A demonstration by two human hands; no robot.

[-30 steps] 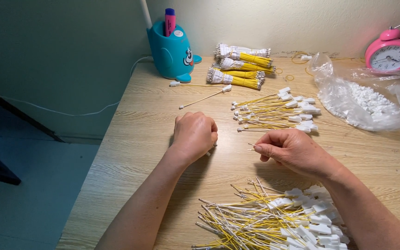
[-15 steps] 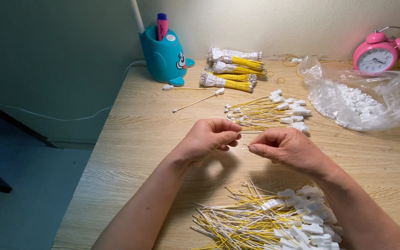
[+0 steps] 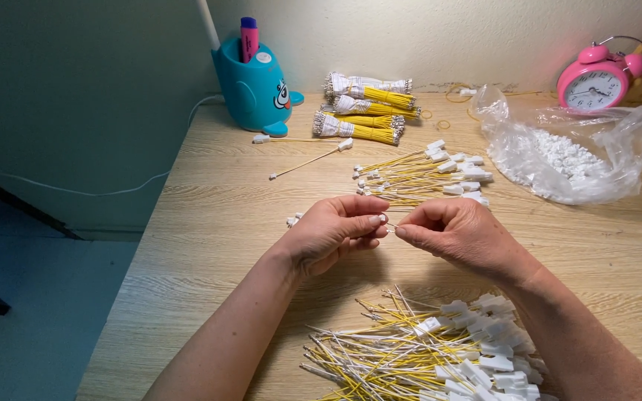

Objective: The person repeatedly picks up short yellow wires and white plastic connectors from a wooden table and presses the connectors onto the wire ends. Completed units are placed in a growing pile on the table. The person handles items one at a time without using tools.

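A thin yellow wire (image 3: 391,224) is pinched between the closed fingertips of the left hand (image 3: 332,230) and right hand (image 3: 458,234) above the desk (image 3: 209,223). A loose wire heap (image 3: 425,353) lies just nearer than the hands; a smaller wire pile (image 3: 429,174) and a plastic bag (image 3: 566,156) are seen beyond them.

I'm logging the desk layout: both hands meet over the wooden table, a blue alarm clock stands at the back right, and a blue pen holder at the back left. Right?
Not quite: the alarm clock is pink, not blue, as the head view shows. The rest holds.

A home desk (image 3: 209,223): pink alarm clock (image 3: 594,83), whale-shaped pen holder (image 3: 254,85), wire bundles (image 3: 365,108)
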